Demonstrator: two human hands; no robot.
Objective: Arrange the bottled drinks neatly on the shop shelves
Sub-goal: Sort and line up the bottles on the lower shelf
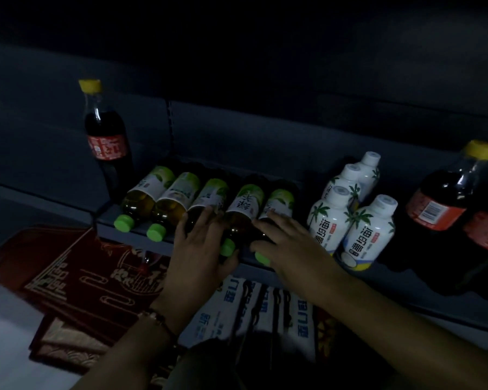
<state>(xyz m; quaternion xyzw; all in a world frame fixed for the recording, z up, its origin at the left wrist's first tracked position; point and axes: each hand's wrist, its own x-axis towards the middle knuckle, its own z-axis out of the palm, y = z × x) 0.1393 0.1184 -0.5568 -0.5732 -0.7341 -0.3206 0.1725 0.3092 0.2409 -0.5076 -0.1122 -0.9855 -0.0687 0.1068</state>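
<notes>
- Head view: five green-capped tea bottles point(175, 192) are laid flat, side by side, at mid-frame on the shelf point(141, 232).
- Left hand point(200, 249) and right hand point(288, 243) are rested on them, fingers nearly straight, nothing gripped.
- White bottles point(335, 218) are stood grouped right of centre; colas point(107, 142) are left apart at the edges.

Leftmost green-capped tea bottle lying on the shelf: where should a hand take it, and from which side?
Probably the neck end of the leftmost tea bottle, from the front: its green cap pokes past the shelf edge, and another bottle lies against its right flank.
</notes>
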